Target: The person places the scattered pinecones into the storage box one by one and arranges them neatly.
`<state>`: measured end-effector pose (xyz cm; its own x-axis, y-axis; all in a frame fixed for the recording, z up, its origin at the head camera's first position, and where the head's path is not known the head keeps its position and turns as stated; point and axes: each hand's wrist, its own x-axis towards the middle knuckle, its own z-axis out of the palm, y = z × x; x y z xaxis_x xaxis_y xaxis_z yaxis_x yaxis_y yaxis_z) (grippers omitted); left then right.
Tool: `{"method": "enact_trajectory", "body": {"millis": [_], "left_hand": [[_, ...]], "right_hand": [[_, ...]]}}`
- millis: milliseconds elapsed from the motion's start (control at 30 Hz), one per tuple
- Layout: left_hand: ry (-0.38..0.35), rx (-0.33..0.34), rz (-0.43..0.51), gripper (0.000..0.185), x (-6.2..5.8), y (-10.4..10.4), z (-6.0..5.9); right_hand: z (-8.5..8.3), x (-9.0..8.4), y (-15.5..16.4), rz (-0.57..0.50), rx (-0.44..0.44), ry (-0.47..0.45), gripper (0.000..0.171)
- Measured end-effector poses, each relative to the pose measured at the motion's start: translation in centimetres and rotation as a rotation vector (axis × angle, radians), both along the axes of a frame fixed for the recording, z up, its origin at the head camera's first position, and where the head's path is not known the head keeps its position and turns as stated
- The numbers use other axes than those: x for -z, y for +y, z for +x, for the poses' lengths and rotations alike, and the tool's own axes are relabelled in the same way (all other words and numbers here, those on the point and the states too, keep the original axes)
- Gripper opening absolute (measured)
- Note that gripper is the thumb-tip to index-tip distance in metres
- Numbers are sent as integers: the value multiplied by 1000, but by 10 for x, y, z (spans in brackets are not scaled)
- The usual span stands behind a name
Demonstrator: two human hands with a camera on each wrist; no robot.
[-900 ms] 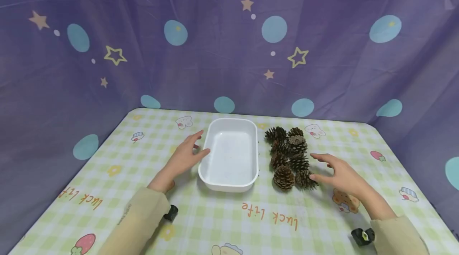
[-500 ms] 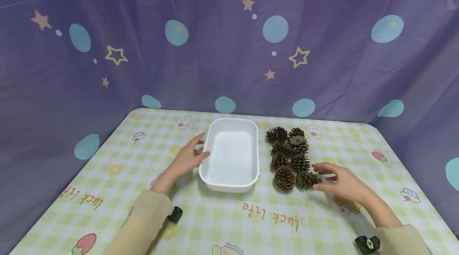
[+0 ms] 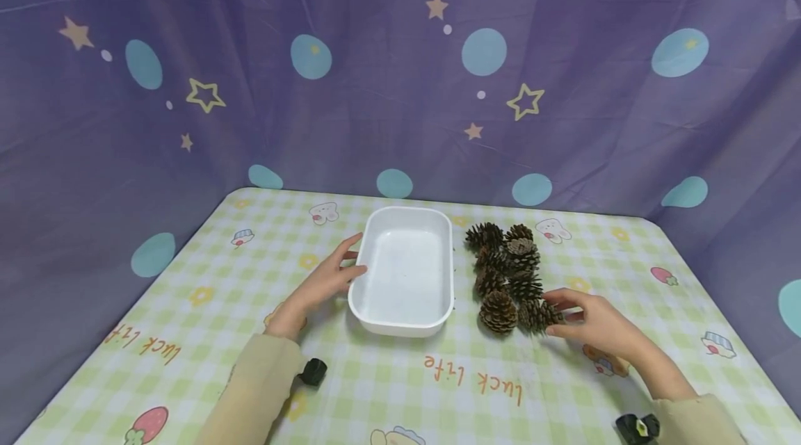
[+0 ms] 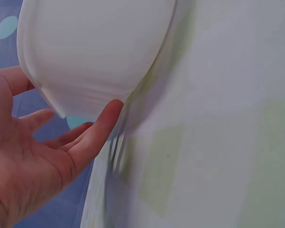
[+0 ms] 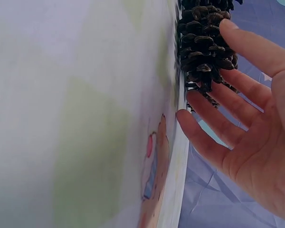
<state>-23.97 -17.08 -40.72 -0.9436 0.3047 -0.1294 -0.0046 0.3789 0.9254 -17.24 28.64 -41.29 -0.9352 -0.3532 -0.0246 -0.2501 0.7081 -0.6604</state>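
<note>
A scaly brown pine cone [image 3: 538, 314] lies on the worktop [image 3: 438, 382] at the near right end of a cluster of pine cones [image 3: 505, 271], and the right hand [image 3: 594, 323] has its relaxed, nearly straight fingers [image 5: 237, 85] against the cone's side, not curled round it. To the left of that hand and the cluster stands a smooth white plastic tray [image 3: 405, 277], rectangular with rounded corners and a raised rim. The left hand [image 3: 325, 281] rests released beside the tray's left wall, its fingertips [image 4: 111, 107] touching the rounded outside. The worktop is covered by a glossy cloth checked in pale green and white, printed with strawberries, small cartoon figures and orange lettering. Behind it hangs a wrinkled purple curtain [image 3: 400, 69] with stars and blue dots.
</note>
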Motion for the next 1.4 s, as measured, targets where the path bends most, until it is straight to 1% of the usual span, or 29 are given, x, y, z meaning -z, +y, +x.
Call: {"method": "enact_trajectory", "body": {"millis": [67, 300, 433, 600, 700, 933, 1000, 1133, 1167, 1233, 1367, 1400], "left_hand": [[-12, 15, 20, 64, 1, -1, 0], [-47, 9, 58, 63, 2, -3, -1], [-38, 27, 68, 63, 3, -4, -1], [-45, 6, 68, 62, 2, -5, 1], [-45, -9, 71, 61, 3, -5, 2], [-32, 4, 106, 62, 4, -5, 4], [-40, 4, 120, 62, 1, -4, 6], [-56, 4, 124, 61, -13, 0, 14], [-60, 1, 127, 61, -13, 1, 14], [-56, -4, 120, 61, -11, 1, 12], [-43, -13, 112, 61, 2, -2, 4], [-38, -12, 107, 61, 3, -2, 4]], "right_hand": [[0, 0, -1, -2, 1, 4, 56], [-1, -1, -2, 18, -9, 10, 53], [-3, 0, -2, 25, -26, 26, 52], [-3, 1, -2, 28, -32, 40, 51], [-3, 1, -3, 18, -31, 33, 50], [-2, -4, -4, -33, -25, -12, 51], [-2, -4, -4, -51, -28, -22, 51], [0, -5, -2, -76, -21, -30, 48], [0, -5, -2, -83, -20, -29, 48], [0, -6, -1, -95, -19, -24, 46], [-1, -12, -2, -138, -32, -7, 43], [-1, -13, -3, -143, -40, 5, 42]]}}
